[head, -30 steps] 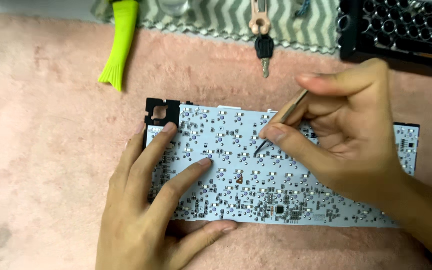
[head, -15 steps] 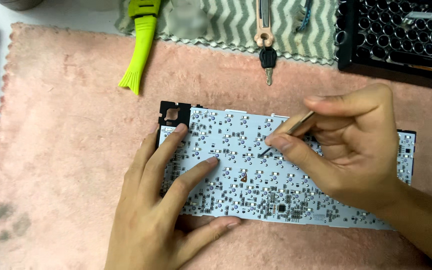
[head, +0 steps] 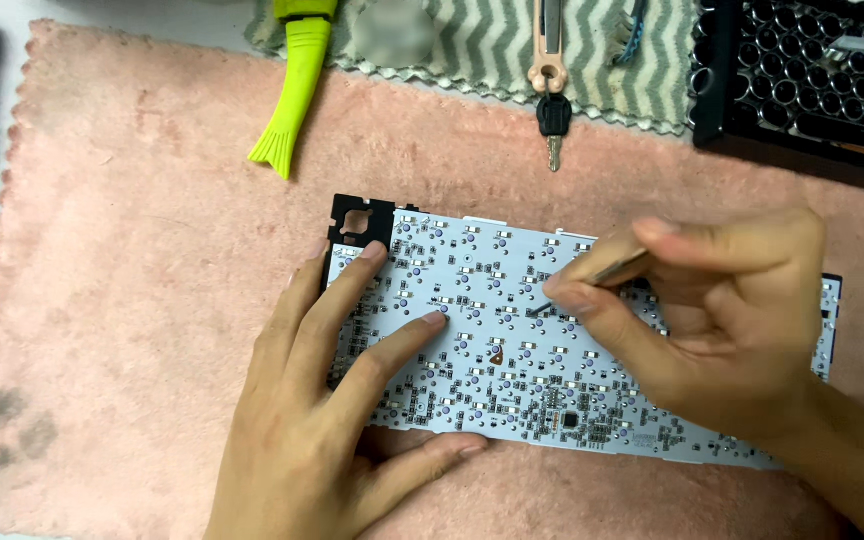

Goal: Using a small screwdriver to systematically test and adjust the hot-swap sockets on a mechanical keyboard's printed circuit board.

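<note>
A white circuit board (head: 512, 330) studded with small components is lying flat on a pink fuzzy mat (head: 132, 300) spread over the desk. The left hand (head: 342, 400) is resting open on the board's left part, fingers spread and pressing it down. The right hand (head: 722, 320) is pinching thin metal tweezers (head: 592, 282), their tip touching the board near its middle. Beyond the mat, a lime-green brush (head: 292, 95), a black-headed key (head: 553, 125) and a zigzag-patterned cloth (head: 492, 45) are lying. At upper right, a black tray (head: 802, 70) is showing rows of round sockets; what fills them cannot be told.
</note>
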